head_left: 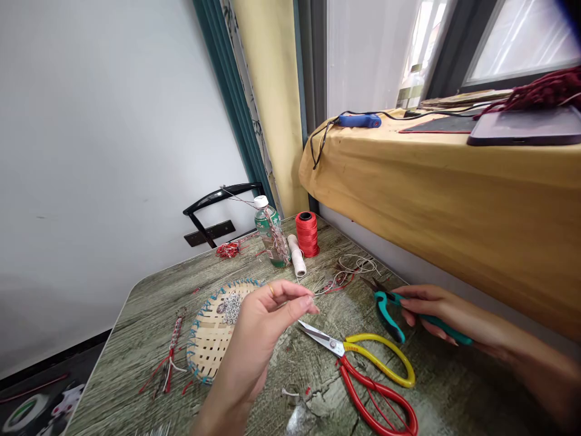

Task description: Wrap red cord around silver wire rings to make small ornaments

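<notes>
My left hand (272, 312) is in a pinch above the table, thumb against forefinger. What lies between its fingertips is too small to make out; a thin cream cord (338, 280) passes close by them. In my right hand (431, 309) is a pair of teal-handled pliers (385, 312), their dark pointed jaws slightly apart and aimed left. Between the hands lie scissors (333, 346) with one yellow and one red handle. Partly hidden behind my left wrist is a woven bamboo tray (202, 345) bearing a heap of small silvery beads (231, 307).
A green-labelled bottle (272, 233), a white thread spool (297, 257) and a red thread spool (307, 235) stand at the back. A braided red-and-white cord piece (173, 348) lies left. On the right, a yellow-cloth-covered ledge (431, 181) overhangs the table, holding a blue tool (359, 121).
</notes>
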`<state>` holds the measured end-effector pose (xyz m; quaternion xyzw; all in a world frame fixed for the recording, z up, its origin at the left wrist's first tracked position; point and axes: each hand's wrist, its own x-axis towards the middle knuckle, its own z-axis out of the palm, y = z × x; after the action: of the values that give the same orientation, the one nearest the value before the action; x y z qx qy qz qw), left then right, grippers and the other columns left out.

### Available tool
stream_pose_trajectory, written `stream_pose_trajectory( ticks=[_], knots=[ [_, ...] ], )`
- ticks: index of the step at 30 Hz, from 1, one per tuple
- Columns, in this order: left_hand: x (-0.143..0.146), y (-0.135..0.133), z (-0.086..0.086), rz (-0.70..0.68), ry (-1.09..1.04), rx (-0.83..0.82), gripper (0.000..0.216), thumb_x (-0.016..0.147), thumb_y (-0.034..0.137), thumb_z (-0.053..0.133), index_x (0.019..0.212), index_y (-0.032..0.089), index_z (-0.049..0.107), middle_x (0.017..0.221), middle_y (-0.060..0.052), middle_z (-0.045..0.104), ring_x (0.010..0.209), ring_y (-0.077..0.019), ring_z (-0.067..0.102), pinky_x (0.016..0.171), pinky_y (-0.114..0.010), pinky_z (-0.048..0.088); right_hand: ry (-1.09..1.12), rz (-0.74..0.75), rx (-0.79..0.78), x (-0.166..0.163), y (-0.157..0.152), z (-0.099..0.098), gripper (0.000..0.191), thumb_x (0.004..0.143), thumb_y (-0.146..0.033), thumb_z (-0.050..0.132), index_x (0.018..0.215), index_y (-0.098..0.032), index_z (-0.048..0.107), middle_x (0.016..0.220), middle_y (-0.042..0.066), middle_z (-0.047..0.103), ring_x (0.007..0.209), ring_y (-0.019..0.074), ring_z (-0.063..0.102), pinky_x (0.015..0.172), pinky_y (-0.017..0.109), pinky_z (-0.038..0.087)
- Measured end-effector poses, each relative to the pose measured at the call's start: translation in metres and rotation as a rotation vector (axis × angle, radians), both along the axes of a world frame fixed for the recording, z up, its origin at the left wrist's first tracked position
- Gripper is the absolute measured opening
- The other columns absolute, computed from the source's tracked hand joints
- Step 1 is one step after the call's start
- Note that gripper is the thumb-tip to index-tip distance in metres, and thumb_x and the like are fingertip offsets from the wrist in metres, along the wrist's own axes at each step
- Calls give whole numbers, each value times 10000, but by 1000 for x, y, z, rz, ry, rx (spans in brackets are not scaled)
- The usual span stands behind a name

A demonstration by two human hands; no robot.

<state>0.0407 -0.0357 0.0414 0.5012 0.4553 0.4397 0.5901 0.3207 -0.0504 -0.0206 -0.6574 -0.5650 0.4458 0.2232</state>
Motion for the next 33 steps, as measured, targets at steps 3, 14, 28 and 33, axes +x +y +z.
stream_pose_trajectory(
  ticks=[3, 14, 28, 33],
  knots=[
    [11, -2, -7, -75, -25, -67, 25, 688, 171, 715, 665, 175, 709, 885, -58, 717, 899, -171, 611, 826, -291, 425, 214, -96, -9, -7, -17, 21, 392, 821, -532, 461, 929, -175, 581, 636, 10, 566, 376, 72, 401, 347, 204, 323],
    [33, -17, -16, -123, -222, -310, 83, 613, 163, 775, 627, 127, 702, 990, -70, 657, 719, -115, 600, 642, -240, 465, 408, -109, 205, -76, -22, 28, 345, 886, -548, 372, 937, -224, 481, 666, -25, 537, 491, 95, 480, 414, 184, 381],
    [29, -4, -31, 24, -339, -288, 145, 584, 170, 791, 668, 98, 699, 710, -55, 669, 651, -129, 605, 650, -260, 472, -410, 259, 432, -105, -19, 7, 771, 698, -449, 603, 1346, -181, 282, 1320, 207, 405, 987, 369, 602, 722, 518, 516],
    [39, -11, -31, 198, -385, -188, 68, 670, 158, 721, 636, 117, 679, 712, -18, 637, 622, -85, 553, 637, -211, 441, 143, 422, 277, -110, -11, -3, 871, 816, -415, 525, 1457, -179, -15, 1493, 187, 181, 1382, 297, 194, 1069, 499, 280]
  ],
)
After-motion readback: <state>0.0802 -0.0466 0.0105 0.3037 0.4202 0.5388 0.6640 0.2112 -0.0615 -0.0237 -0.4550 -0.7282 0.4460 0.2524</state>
